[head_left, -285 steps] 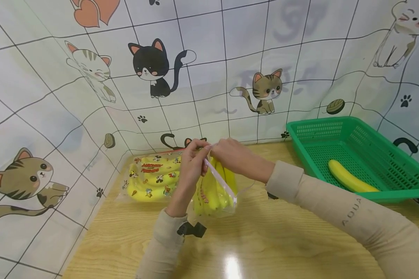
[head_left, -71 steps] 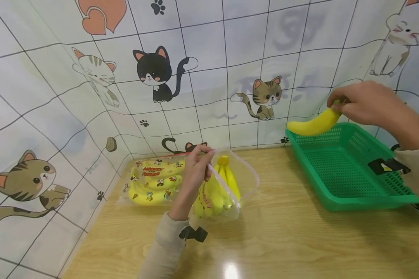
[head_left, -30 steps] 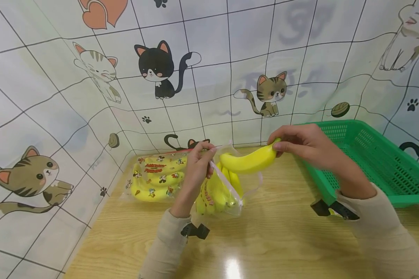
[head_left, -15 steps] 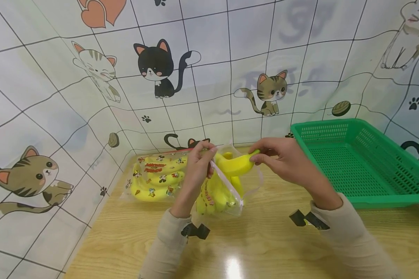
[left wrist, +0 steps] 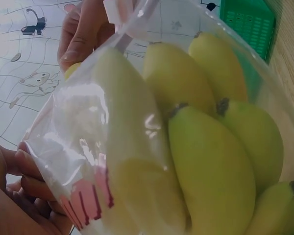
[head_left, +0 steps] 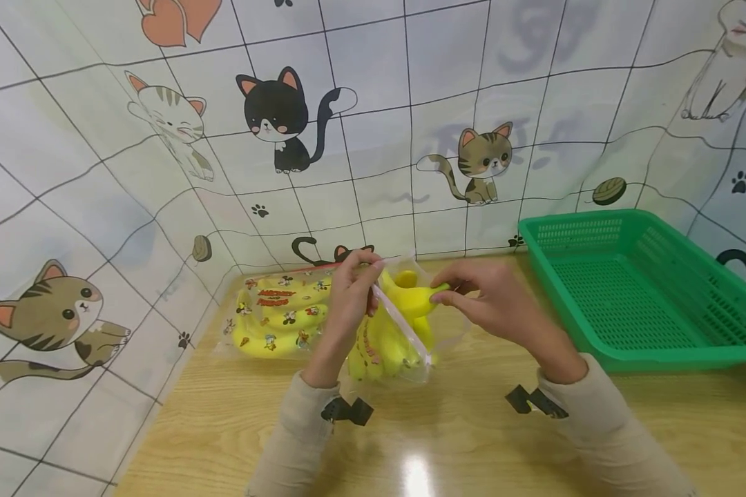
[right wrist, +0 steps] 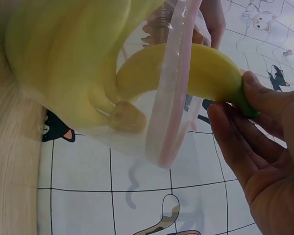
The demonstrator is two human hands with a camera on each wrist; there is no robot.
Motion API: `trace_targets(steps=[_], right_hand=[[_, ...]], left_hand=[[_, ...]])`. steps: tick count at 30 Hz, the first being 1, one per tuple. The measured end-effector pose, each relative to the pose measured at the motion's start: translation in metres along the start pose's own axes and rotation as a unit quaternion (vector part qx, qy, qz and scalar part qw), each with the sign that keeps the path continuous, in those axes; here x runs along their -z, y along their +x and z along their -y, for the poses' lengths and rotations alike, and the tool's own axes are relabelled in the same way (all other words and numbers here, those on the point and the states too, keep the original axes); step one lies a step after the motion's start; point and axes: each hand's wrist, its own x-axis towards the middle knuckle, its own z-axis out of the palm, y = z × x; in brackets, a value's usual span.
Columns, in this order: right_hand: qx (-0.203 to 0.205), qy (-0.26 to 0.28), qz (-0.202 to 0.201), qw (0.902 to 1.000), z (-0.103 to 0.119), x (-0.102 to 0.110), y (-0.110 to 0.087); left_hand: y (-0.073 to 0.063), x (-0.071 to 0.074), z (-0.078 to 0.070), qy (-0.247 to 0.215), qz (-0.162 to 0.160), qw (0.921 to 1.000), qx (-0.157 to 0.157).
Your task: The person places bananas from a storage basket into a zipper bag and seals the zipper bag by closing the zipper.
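Observation:
A clear zip bag (head_left: 418,375) with a pink seal strip stands at the middle of the table, its mouth open. Inside it is a bunch of bananas (left wrist: 210,161). My left hand (head_left: 348,297) pinches the upper left edge of the bag's mouth. Between the thumb and fingers of my right hand (head_left: 497,304) is the green stem end of a single banana (right wrist: 213,73). In the right wrist view, that banana's far part is within the bag, past the seal strip, while the stem end stays outside.
Left of the open bag lies a second printed zip bag (head_left: 280,321) with several bananas, its red strip along the back. A green plastic basket (head_left: 634,297) stands on the right, near the cat-print wall sheet (head_left: 373,124). Bare wooden table (head_left: 472,428) shows in front.
Earlier both hands were at the bag and the banana lay in the basket. My right hand has since carried it left and partly into the bag's mouth. My left hand keeps hold of the edge.

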Motion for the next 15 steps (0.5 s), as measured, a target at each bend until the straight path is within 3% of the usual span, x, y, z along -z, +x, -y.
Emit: trace_targets(steps=[8,15], right_hand=[[0.0,0.003,0.06,0.9982,0.0015,-0.0027,-0.0004],[-0.025,-0.028,0.116,0.9926,-0.0017,-0.004,-0.0041]], left_hand=[[0.0016,0.003,0.0013,-0.005,0.002,1.0,-0.008],[0.0016,0.0029,0.0023,-0.009,-0.002,0.9999,-0.007]])
